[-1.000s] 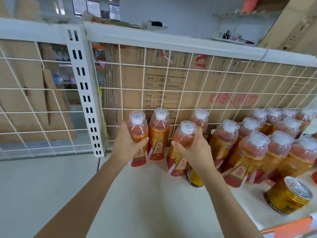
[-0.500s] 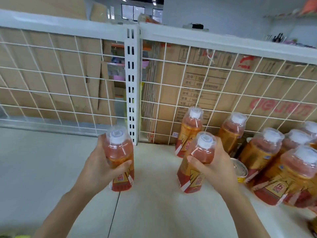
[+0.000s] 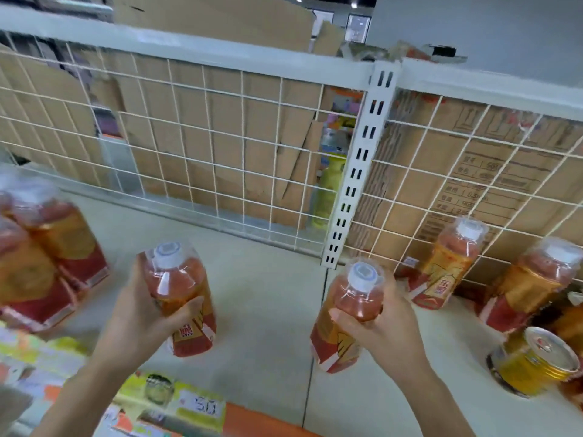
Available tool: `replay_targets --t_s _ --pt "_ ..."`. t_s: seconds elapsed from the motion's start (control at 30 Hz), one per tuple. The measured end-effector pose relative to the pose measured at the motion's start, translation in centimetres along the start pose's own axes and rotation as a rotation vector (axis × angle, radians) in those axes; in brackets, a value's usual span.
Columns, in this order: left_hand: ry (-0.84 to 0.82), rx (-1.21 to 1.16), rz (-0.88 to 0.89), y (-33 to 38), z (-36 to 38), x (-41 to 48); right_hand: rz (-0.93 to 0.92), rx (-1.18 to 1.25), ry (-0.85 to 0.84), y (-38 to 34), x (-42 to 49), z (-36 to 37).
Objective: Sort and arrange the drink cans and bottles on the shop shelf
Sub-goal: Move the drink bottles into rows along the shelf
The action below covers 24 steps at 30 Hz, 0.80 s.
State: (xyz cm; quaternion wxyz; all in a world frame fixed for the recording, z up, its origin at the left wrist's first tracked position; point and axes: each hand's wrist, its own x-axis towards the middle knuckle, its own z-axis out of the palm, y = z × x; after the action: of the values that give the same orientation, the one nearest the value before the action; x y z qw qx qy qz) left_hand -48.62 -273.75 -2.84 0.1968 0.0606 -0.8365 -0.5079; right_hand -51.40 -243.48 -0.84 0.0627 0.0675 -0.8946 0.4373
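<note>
Gripping one orange drink bottle each, the left hand point(image 3: 138, 313) clamps its bottle point(image 3: 179, 298) and the right hand point(image 3: 385, 323) clamps another point(image 3: 347, 316), both above the pale shelf point(image 3: 268, 298). More bottles point(image 3: 47, 257) stand at far left, others point(image 3: 448, 266) and a gold can point(image 3: 533, 361) at right.

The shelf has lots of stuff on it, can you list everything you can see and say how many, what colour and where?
Held bottles: two, orange-red drink with white caps; one in the left hand, one in the right hand.
Standing bottles right: two in clear view, same colours, by the wire grid; more may hide at the edge.
Bottles left: a blurred group, orange and red, far left; count unclear.
Can: one, gold, bottom right.
Wire grid: white, behind the shelf.
Cardboard boxes: brown, behind the grid.
Price labels: yellow-green and orange, front edge.
Left hand, right hand: bare, each gripping a bottle.
</note>
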Motion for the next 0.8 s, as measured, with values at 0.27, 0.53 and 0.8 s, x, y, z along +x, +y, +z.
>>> replay_targets --t_s 0.27,0.53,0.8 --pt "0.177 0.225 -0.014 -4.4 -7.9 0.3 -0.128 0.098 -0.139 -6.0 3.8 9.5" --pt "0.197 0.361 0.13 -4.9 -10.5 1.3 -0.287 0.173 -0.25 -12.7 7.9 19.6" --pt "0.313 0.503 0.242 -6.4 -11.8 2.4 -0.337 0.254 -0.324 -16.8 10.7 25.8"
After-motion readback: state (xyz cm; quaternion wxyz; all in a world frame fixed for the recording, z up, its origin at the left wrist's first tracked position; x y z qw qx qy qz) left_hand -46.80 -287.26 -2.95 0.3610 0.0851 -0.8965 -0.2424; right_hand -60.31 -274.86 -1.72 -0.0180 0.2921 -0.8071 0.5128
